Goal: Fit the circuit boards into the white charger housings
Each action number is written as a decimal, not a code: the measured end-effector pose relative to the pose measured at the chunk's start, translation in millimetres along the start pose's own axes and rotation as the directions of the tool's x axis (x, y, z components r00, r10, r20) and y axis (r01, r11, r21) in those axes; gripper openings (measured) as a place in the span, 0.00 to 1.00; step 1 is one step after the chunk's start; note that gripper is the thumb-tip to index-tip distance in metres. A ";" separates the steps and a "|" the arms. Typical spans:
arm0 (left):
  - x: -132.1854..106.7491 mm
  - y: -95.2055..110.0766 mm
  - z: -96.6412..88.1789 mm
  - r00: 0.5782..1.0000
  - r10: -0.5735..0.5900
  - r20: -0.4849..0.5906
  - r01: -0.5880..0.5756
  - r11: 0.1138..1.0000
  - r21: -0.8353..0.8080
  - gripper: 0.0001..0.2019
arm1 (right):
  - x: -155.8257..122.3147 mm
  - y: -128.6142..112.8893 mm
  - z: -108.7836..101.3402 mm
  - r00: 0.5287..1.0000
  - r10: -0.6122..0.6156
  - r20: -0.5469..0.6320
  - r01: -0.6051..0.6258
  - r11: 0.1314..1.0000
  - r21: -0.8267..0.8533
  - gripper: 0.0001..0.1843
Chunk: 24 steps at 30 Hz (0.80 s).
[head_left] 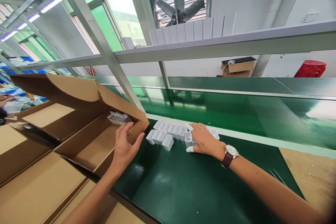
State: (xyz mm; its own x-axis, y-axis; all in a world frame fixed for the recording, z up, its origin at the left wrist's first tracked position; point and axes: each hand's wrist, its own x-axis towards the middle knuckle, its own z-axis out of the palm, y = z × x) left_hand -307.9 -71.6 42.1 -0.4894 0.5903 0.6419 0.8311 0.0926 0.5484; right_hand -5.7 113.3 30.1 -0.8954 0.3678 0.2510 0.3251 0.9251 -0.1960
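My left hand point(125, 146) is open, fingers spread, at the corner of an open cardboard box point(86, 136) that lies on its side. Inside the box sits a small cluster of white plug adapters point(118, 118). On the green mat, several white plastic housings point(168, 133) stand in rows just right of the box. My right hand point(203, 139), with white finger cots and a wristwatch, rests palm down on the right end of those rows, fingers stretched out over the housings.
A green conveyor belt point(236, 112) runs behind the mat. An overhead shelf point(223, 43) carries a row of white boxes point(194, 29). Flattened cardboard point(39, 189) lies at the left. A bare wooden patch point(309, 175) is at the right. Another person's hand point(5, 99) shows far left.
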 end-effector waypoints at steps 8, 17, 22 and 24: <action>75.8 25.4 10.0 0.977 -0.143 -0.160 0.140 0.990 -0.029 0.33 | 7.3 -1.4 24.3 0.989 0.127 0.074 -0.114 0.981 -0.157 0.14; 140.2 -10.3 25.6 0.960 -0.270 0.078 0.271 0.962 -0.010 0.06 | -13.8 -4.9 20.6 0.991 0.050 -0.127 -0.056 0.998 -0.039 0.10; 176.0 -26.5 2.2 0.914 -0.362 0.183 0.363 0.931 0.026 0.12 | -29.0 -13.0 19.3 0.980 0.022 -0.199 -0.014 0.999 0.045 0.20; 178.6 -27.8 -2.8 0.905 -0.382 0.186 0.382 0.923 0.036 0.13 | -33.6 -17.4 21.1 0.975 0.019 -0.223 -0.005 0.998 0.061 0.25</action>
State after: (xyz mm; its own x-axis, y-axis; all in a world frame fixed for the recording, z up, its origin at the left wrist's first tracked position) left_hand -419.2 29.0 143.0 -0.7113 0.6480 0.2723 0.5900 0.3400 0.7323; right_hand 12.3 82.8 5.1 -0.7990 0.3968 0.4519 0.3108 0.9157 -0.2546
